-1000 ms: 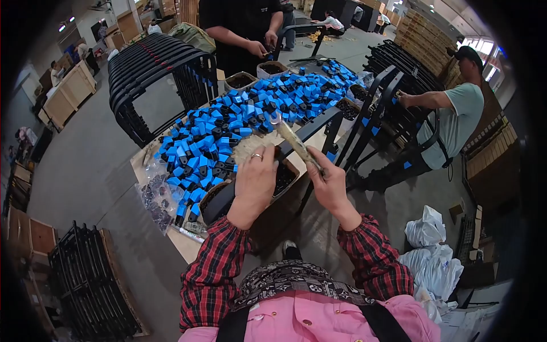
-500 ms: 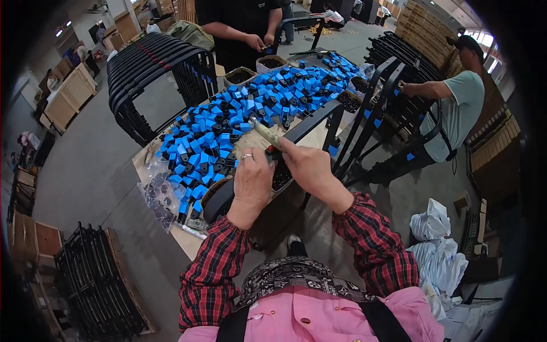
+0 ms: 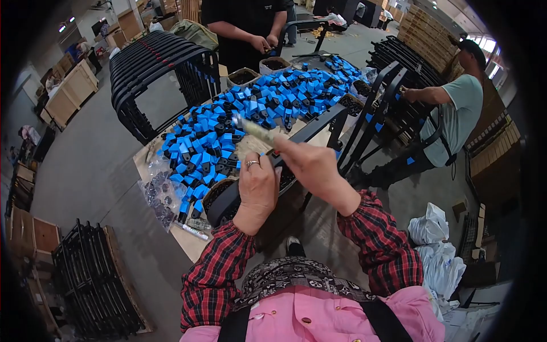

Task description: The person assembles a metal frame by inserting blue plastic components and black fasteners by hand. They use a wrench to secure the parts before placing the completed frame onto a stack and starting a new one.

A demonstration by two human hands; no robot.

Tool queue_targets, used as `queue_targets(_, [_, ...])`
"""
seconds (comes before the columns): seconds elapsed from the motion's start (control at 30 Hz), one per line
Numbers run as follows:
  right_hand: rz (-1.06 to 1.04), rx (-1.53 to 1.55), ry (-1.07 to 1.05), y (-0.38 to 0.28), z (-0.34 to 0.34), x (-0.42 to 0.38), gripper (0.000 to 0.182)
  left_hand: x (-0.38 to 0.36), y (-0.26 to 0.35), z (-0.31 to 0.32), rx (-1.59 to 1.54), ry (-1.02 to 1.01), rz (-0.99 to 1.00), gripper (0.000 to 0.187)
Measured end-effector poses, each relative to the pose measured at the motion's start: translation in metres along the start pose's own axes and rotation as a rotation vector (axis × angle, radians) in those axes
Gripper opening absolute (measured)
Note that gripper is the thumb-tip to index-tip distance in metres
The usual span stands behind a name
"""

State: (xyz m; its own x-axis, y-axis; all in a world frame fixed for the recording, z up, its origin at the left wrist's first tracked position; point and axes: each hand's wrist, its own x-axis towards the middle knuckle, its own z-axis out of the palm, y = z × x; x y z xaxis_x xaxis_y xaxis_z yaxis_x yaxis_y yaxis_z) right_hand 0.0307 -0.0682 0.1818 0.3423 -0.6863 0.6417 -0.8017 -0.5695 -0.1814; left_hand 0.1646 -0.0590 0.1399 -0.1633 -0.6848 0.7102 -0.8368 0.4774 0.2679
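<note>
My right hand [image 3: 316, 171] is closed around a pale tool [image 3: 256, 130] with a metal tip, which points up and left over the pile and is blurred. Fingers curled, my left hand [image 3: 257, 185] grips the top of a black frame [image 3: 310, 128] that slants across the table edge. A bit of blue shows at its fingertips. Behind both hands a large heap of blue and black plastic pieces [image 3: 199, 149] covers much of the wooden tabletop [image 3: 149, 149].
Boxes of small dark parts [image 3: 243, 76] stand at the heap's far side. Across the table a person in black [image 3: 239, 34] handles another frame. A person in light green [image 3: 461, 102] works at right. Stacked black frames [image 3: 159, 68] stand left; white bags [image 3: 430, 225] lie lower right.
The tool in my right hand has swung up and left, off the frame. My left hand has shifted slightly right along with the frame.
</note>
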Motion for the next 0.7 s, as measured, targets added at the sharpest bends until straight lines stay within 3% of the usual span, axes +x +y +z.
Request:
queue_targets(0.07, [-0.016, -0.152, -0.169, 0.003, 0.019, -0.019, 0.033, -0.007, -0.004, 0.004, 0.015, -0.029, -0.024, 0.021])
queue_targets(0.13, [-0.022, -0.145, -0.186, 0.002, 0.014, -0.012, 0.033, -0.008, -0.002, 0.004, 0.031, -0.046, -0.069, 0.020])
queue_targets(0.23, [-0.029, 0.020, 0.086, 0.002, 0.004, -0.003, 0.034, -0.004, -0.003, 0.001, 0.022, 0.007, -0.009, 0.017])
queue_targets(0.27, [-0.030, 0.023, 0.079, 0.003, 0.009, -0.009, 0.034, -0.005, -0.005, 0.005, 0.052, 0.001, -0.001, 0.016])
queue_targets(0.33, [-0.102, -0.204, -0.111, 0.002, 0.018, -0.023, 0.034, -0.010, -0.006, 0.008, 0.075, -0.016, 0.026, 0.014])
queue_targets(0.4, [-0.093, -0.214, -0.114, 0.002, 0.014, -0.021, 0.033, -0.009, -0.006, 0.007, 0.073, -0.008, 0.019, 0.011])
queue_targets(0.47, [-0.083, -0.092, -0.025, 0.001, 0.005, -0.012, 0.035, -0.008, -0.002, 0.002, 0.058, 0.001, 0.028, 0.011])
queue_targets(0.6, [0.001, -0.132, 0.003, -0.001, -0.005, -0.022, 0.036, -0.010, -0.004, 0.005, 0.082, -0.036, 0.021, 0.018])
queue_targets(0.7, [0.114, 0.125, -0.001, 0.019, 0.005, -0.030, 0.037, -0.008, 0.001, 0.001, 0.070, -0.044, 0.010, 0.024])
